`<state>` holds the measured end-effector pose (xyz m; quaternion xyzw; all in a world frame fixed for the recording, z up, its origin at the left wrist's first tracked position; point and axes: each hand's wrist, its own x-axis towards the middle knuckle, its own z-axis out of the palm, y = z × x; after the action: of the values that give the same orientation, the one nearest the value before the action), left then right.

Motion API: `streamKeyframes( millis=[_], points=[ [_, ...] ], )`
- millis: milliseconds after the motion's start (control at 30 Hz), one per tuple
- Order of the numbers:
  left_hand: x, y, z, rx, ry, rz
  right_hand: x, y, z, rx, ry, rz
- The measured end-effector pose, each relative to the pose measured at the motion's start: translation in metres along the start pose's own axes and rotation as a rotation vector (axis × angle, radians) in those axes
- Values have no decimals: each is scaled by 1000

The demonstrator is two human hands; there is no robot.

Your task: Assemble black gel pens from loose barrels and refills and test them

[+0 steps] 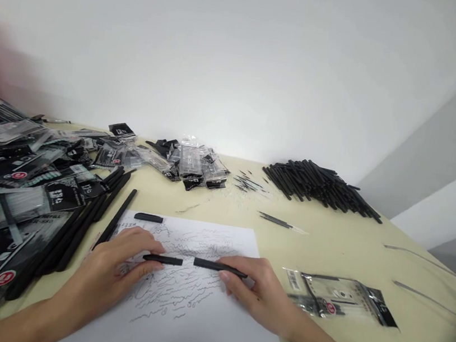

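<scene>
Between thumb and fingers my left hand (126,258) pinches a short black pen section (168,260), its narrower end facing right. My right hand (254,288) grips a longer black pen barrel (215,265) whose end faces left. A small gap separates the two parts, roughly in line above a white sheet of paper (188,335) covered in scribbled pen strokes. Near the sheet's top left lies a black pen cap (148,217). Just left of it a black pen (119,218) rests at a slant.
Packaged refills (36,206) pile up on the left, beside several black pens (70,234). More bags (195,163) lie at the back. Loose refills (280,222), a heap of black pen barrels (319,186) and a clear packet (346,298) occupy the right. Behind stands a white wall (244,54).
</scene>
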<state>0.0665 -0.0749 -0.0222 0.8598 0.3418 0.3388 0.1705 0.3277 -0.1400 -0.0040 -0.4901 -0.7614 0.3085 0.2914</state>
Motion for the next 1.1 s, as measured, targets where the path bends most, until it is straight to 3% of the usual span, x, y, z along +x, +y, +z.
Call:
streamKeyframes(
  millis=[200, 400, 633, 867, 967, 1100],
  points=[
    [0, -5, 0, -9, -16, 115, -2, 3, 2, 96, 28, 30],
    [0, -6, 0, 1, -18, 110, -3, 6, 2, 174, 211, 47],
    [0, -8, 1, 2, -51, 97, 4, 13, -12, -167, 242, -30],
    [-1, -7, -1, 23, -88, 35, 6, 34, -50, -506, 465, 167],
    [0, -6, 0, 33, -93, 13, 3, 55, -75, -863, 405, 230],
    [1, -6, 0, 42, -80, -6, -1, 86, -99, -974, 338, 315]
  ],
)
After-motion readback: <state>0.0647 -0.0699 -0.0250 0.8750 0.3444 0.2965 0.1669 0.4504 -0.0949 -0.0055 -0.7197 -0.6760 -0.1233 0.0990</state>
